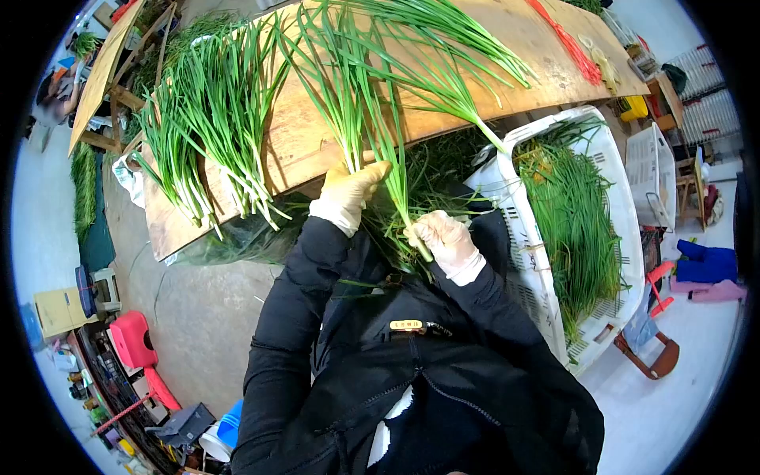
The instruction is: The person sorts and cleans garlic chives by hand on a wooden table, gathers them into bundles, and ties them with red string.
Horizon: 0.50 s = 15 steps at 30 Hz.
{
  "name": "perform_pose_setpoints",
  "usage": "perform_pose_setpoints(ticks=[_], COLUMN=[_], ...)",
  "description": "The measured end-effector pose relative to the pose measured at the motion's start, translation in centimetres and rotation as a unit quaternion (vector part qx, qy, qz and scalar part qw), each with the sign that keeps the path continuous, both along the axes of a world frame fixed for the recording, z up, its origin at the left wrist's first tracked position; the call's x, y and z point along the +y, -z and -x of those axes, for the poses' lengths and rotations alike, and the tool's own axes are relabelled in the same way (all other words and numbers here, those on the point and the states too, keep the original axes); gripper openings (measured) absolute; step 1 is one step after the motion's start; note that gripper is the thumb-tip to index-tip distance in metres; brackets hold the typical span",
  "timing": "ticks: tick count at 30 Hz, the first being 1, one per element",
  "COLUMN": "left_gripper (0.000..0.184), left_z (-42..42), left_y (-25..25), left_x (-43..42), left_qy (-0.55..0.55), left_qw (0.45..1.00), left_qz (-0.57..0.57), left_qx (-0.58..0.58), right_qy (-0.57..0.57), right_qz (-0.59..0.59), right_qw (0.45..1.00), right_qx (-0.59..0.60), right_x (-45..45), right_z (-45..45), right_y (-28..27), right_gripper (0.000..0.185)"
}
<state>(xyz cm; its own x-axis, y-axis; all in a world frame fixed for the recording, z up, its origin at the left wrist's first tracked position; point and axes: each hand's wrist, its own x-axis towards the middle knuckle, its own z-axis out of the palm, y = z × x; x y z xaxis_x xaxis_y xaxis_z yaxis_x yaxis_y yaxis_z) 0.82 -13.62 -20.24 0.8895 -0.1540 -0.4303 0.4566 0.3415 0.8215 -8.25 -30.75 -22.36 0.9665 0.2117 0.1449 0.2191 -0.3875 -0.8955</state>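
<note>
My left hand (pixel 352 190), in a pale glove, is closed around the white stem ends of a bunch of garlic chives (pixel 340 111) whose green leaves lie over the wooden board. Lower and to the right, my right hand (pixel 447 241), also gloved, pinches the bottom end of a few garlic chive stalks (pixel 393 170) that slant up beside the bunch. On the board to the left lie sorted piles of garlic chives (pixel 229 119). Another small bunch (pixel 451 91) stretches from the board to the crate's rim, and more chives (pixel 467 36) rest behind it.
A white plastic crate (pixel 546 261) at my right holds loose green leaves (pixel 574 214). Leaf scraps lie below the wooden board (pixel 305 158). Red ties (pixel 566 43) sit at its far right. A pink stool (pixel 133 340) stands at the left, and another person (pixel 59 95) is at the far left.
</note>
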Motion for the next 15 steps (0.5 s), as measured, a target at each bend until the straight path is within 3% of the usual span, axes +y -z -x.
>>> perform_pose_setpoints(ticks=[1, 3, 5, 7, 8, 11, 15], left_gripper=[0.018, 0.015, 0.015, 0.015, 0.014, 0.014, 0.015], left_z=[0.2, 0.6, 0.7, 0.9, 1.0, 1.2, 1.3], left_y=[-0.2, -0.7, -0.4, -0.5, -0.7, -1.0, -0.7], left_x=[0.4, 1.0, 1.6, 1.7, 1.7, 1.8, 2.8], left_qy=[0.025, 0.071, 0.093, 0.115, 0.11, 0.099, 0.123], left_qw=[0.999, 0.995, 0.992, 0.987, 0.986, 0.985, 0.975], left_qz=[0.013, 0.063, 0.084, 0.106, 0.122, 0.134, 0.183], left_qx=[0.018, 0.017, 0.018, 0.017, 0.02, 0.038, 0.033], right_qy=[0.005, -0.01, -0.007, 0.036, 0.03, 0.08, 0.128], right_qz=[-0.013, -0.103, -0.154, -0.12, -0.169, -0.023, 0.124], right_qw=[0.996, 0.989, 0.985, 0.988, 0.982, 0.995, 0.969], right_qx=[0.086, 0.106, 0.071, 0.089, 0.075, -0.054, -0.171], right_x=[0.1, -0.1, -0.4, -0.7, -1.0, -1.8, -3.7], right_z=[0.2, 0.1, -0.6, -1.6, -2.2, -4.1, -5.8], right_y=[-1.9, -1.6, -1.4, -1.9, -2.1, -2.8, -2.4], right_gripper=[0.017, 0.016, 0.015, 0.016, 0.015, 0.009, 0.007])
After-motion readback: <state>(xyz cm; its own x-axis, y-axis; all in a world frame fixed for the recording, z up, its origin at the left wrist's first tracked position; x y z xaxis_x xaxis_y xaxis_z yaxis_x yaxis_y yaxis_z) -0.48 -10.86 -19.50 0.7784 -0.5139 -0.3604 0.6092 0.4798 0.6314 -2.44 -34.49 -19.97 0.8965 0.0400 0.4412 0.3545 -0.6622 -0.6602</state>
